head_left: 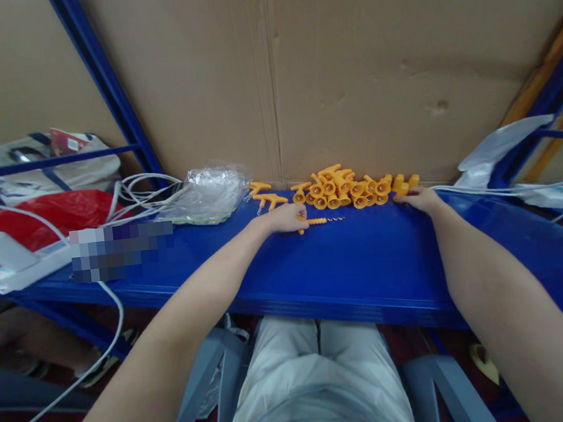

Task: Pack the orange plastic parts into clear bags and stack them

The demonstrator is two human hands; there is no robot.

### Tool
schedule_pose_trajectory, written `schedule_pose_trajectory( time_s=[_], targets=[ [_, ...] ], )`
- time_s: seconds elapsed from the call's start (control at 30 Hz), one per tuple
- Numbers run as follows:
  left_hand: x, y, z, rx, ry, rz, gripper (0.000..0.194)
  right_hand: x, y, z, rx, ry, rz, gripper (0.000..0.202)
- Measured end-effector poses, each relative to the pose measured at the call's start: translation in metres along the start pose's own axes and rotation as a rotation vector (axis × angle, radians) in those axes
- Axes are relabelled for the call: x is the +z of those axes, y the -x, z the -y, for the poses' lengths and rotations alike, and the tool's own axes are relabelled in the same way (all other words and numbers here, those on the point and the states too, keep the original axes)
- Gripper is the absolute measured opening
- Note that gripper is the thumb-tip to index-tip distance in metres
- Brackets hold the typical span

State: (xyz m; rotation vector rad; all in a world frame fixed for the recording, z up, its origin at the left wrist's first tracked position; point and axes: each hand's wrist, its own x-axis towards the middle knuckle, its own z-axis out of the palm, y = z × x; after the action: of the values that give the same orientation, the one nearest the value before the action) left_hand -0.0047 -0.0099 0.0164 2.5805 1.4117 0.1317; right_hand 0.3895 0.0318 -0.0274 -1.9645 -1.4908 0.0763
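Left hand closed around an orange corkscrew, right hand half-curled at the orange pile, can't tell if it's gripping anything.

Lt gry trousers, gry top, bare forearms w/ no sleeves vis.

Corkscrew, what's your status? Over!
Left hand gripping orange corkscrew, spiral pointing right. Right hand touching orange cone pile. Clear plastic bag off left.

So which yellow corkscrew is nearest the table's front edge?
The corkscrew in the left hand, its thin spiral pointing right; the other yellow pieces lie farther back.
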Motion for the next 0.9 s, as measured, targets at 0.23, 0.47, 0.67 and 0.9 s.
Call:
schedule_pose_trajectory(
  time_s=[0.23, 0.47, 0.67, 0.9],
  targets=[
    [0.003, -0.002, 0.002, 0.009, 0.027, -0.035, 0.018, -0.018, 0.017, 0.008, 0.063, -0.071, 0.15, 0.016],
    [0.003, -0.001, 0.0, 0.014, -0.011, -0.169, 0.027, -0.02, 0.028, 0.026, -0.009, 0.135, 0.13, 0.022],
    [0.0, -0.001, 0.006, -0.024, -0.003, -0.327, 0.033, -0.03, 0.027, 0.065, -0.21, 0.254, -0.064, 0.04],
    [0.001, -0.006, 0.017, -0.036, 0.005, -0.367, 0.033, -0.032, 0.051, 0.122, -0.599, 0.204, 0.148, 0.038]
  ],
)
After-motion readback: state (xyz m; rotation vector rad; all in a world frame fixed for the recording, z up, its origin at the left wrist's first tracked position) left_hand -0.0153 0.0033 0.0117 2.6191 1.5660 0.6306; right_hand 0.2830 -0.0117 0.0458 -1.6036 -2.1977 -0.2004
